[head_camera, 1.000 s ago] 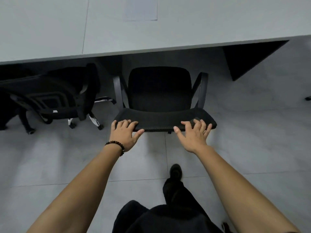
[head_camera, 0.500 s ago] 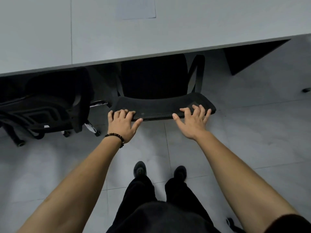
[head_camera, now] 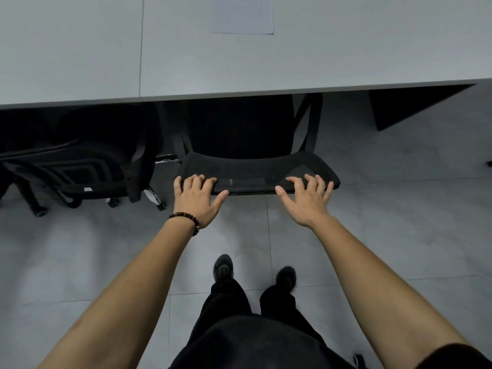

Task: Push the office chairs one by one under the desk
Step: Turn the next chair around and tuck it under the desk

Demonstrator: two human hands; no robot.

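Fingers of the left hand (head_camera: 197,199) lay spread, slightly apart, over the left end of the top edge of the mesh backrest (head_camera: 255,171), thumb below the edge; those of the right hand (head_camera: 306,201) were likewise splayed over its right end, neither hand clenched. A beaded bracelet (head_camera: 186,218) circled the left wrist. The office chair (head_camera: 247,134) stood with its seat mostly beneath the desk (head_camera: 239,62), backrest just clear of the desk edge. A second office chair (head_camera: 87,161) sat under the desk, left of the backrest.
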